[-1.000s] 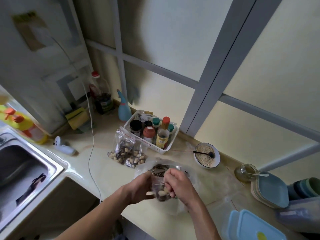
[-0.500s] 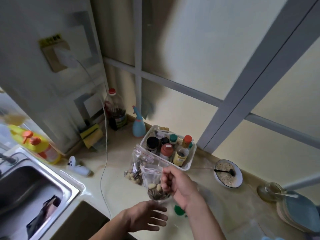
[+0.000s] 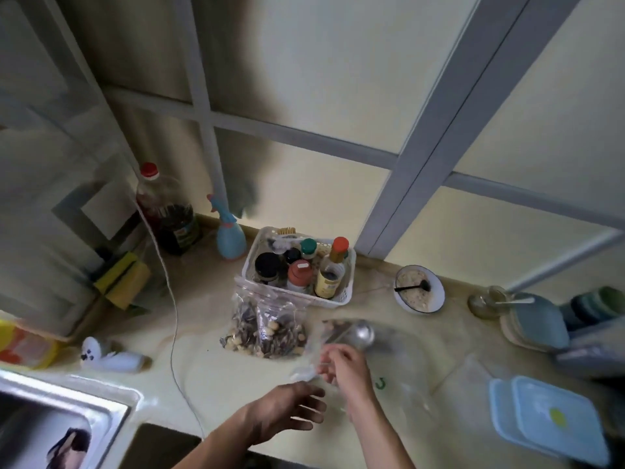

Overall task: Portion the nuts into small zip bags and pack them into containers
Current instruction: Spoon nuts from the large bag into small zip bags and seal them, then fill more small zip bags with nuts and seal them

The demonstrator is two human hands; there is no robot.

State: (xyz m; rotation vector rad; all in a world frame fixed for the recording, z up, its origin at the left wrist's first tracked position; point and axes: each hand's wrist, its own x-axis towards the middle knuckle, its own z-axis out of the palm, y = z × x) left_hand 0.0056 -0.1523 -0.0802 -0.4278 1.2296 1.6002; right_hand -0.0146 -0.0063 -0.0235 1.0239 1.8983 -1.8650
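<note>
- The filled zip bags of nuts (image 3: 267,330) lie on the desk (image 3: 209,363), touching the front of the white basket (image 3: 345,292); two bags overlap, so where one ends and the other starts is hard to tell.
- A clear empty bag (image 3: 309,367) shows just left of the right hand (image 3: 345,365); it is blurred and see-through, and its outline is lost against the desk.
- The right hand hovers over the desk with its fingers curled at that clear bag; the blur keeps me from saying whether they really pinch it.
- The left hand (image 3: 287,412) lies lower and to the left, palm down, fingers spread and loose, holding nothing, its fingertips near the clear bag.
- Both forearms are cut off by the bottom edge.
- A metal ladle (image 3: 360,335) rests beyond the right hand on a large clear plastic sheet or bag (image 3: 406,360), whose edges are hard to make out.
- Blue container lids (image 3: 548,418) lie at the right, partly cut by the frame.
- A bowl (image 3: 419,292) with a dark spoon stands to the right of the basket.
- The sink (image 3: 67,411) is cut off at the lower left.
</note>
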